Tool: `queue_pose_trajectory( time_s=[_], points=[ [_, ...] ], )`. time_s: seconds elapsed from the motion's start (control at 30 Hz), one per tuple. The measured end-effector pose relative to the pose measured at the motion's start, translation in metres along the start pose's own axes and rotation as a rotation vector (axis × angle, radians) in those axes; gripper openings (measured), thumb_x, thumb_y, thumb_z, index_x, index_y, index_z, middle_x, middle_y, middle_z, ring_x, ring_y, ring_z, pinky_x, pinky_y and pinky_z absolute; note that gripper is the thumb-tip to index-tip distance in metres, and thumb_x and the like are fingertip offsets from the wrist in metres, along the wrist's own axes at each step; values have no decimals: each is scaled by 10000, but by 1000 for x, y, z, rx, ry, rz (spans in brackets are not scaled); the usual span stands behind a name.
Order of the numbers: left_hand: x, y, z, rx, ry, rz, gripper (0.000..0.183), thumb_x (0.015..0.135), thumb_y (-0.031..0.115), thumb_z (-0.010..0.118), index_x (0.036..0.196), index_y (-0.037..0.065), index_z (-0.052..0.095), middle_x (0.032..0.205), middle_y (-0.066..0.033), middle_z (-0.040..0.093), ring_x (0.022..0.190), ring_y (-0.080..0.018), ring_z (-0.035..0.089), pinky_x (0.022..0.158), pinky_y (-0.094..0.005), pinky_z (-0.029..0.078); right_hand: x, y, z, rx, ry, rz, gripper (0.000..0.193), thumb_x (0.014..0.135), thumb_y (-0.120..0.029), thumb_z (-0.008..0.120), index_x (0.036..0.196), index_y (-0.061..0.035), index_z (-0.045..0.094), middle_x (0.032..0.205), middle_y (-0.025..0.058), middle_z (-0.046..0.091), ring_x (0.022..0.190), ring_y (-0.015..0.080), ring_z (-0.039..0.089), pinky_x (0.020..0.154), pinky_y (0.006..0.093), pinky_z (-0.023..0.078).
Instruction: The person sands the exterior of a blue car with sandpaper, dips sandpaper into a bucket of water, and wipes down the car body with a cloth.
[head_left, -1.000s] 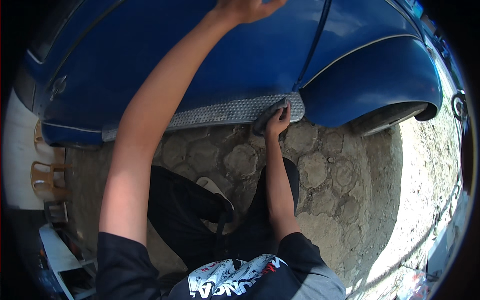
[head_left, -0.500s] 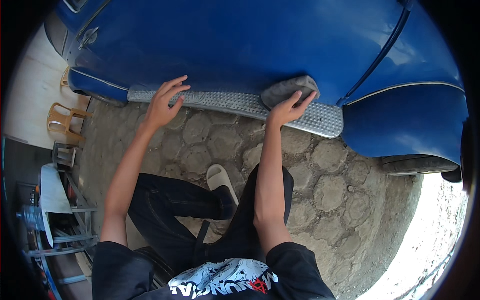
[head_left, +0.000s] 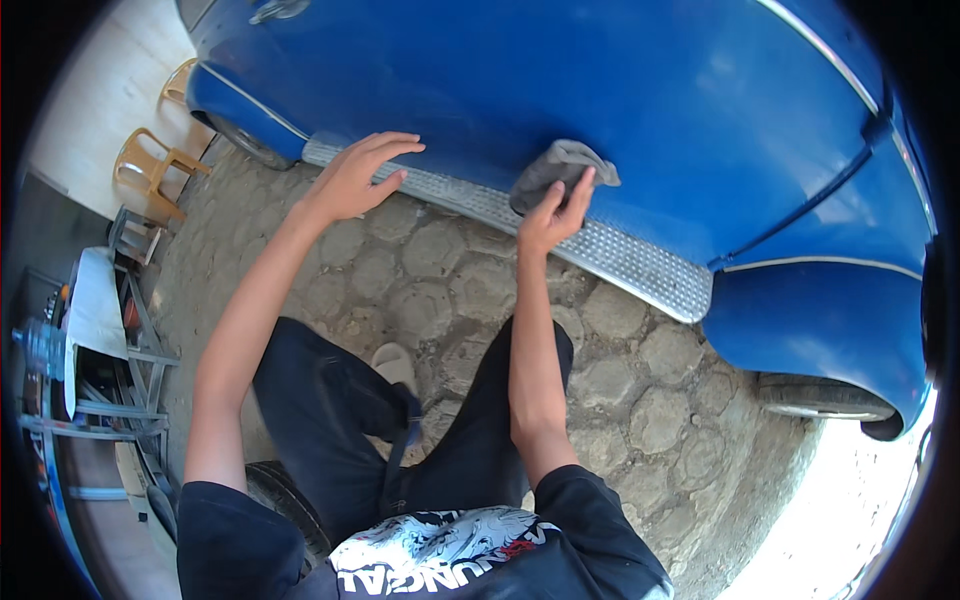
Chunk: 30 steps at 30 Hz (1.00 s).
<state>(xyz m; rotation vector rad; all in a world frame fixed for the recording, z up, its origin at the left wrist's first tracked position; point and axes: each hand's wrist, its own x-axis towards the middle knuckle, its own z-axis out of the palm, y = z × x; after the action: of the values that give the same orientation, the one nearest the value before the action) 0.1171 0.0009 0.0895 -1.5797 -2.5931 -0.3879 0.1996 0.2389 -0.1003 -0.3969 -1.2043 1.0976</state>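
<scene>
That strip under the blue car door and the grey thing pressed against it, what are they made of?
The strip looks like bare metal tread plate: silvery, with a fine raised pattern. The grey thing under the right hand seems to be soft cloth, since it bunches and folds. The door panel looks like glossy painted metal.

Crumpled grey cloth (head_left: 560, 170) pressed flat against the blue car body (head_left: 620, 90).

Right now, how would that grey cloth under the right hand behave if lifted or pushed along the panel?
The grey cloth looks bunched and folded under the right hand, so probably floppy and light. Pressed against the glossy blue car body, it would likely slide easily and droop if lifted.
</scene>
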Motion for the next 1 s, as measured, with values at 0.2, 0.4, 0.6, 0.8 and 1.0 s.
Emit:
queue_pose_trajectory(
  time_s=[0.2, 0.4, 0.6, 0.8, 1.0],
  points=[
    [-32, -66, -27, -281, 252, -61, 405, 1001, 136, 656, 1404, 110, 631, 1469, -104, 603, 1245, -276, 636, 1058, -431, 510, -9, 15, 23, -425, -66, -336, 428, 974, -112, 712, 1394, -50, 656, 1473, 224, 593, 1398, 484, 443, 1132, 589, 357],
    [-54, -167, 19, -440, 447, -121, 398, 1003, 132, 679, 1399, 119, 639, 1507, -63, 570, 1181, -203, 641, 1004, -385, 501, 9, 69, 74, -801, -315, -969, 461, 878, -510, 788, 1324, -431, 705, 1514, 50, 589, 1448, 396, 425, 1202, 606, 221],
    [-62, -250, 59, -634, 522, -152, 371, 1024, 170, 657, 1390, 111, 646, 1519, -88, 542, 1181, -244, 638, 999, -421, 503, 4, 51, 157, -1115, -408, -1235, 590, 896, -703, 653, 1460, -586, 525, 1607, 2, 471, 1472, 378, 406, 1152, 670, 275],
    [-7, -281, 17, -705, 686, 18, 345, 1029, 207, 646, 1355, 96, 663, 1502, -123, 555, 1238, -284, 614, 998, -432, 507, 46, -71, 312, -1083, -378, -1257, 686, 922, -669, 641, 1536, -393, 512, 1642, 67, 431, 1501, 429, 365, 1175, 687, 238],
    [38, -283, -13, -669, 926, 84, 293, 1018, 192, 670, 1282, 68, 690, 1468, -107, 597, 1295, -266, 597, 983, -396, 513, 63, -111, 358, -878, -109, -1026, 703, 972, -554, 650, 1535, -149, 535, 1629, 211, 418, 1502, 492, 334, 1202, 677, 171]
  ],
)
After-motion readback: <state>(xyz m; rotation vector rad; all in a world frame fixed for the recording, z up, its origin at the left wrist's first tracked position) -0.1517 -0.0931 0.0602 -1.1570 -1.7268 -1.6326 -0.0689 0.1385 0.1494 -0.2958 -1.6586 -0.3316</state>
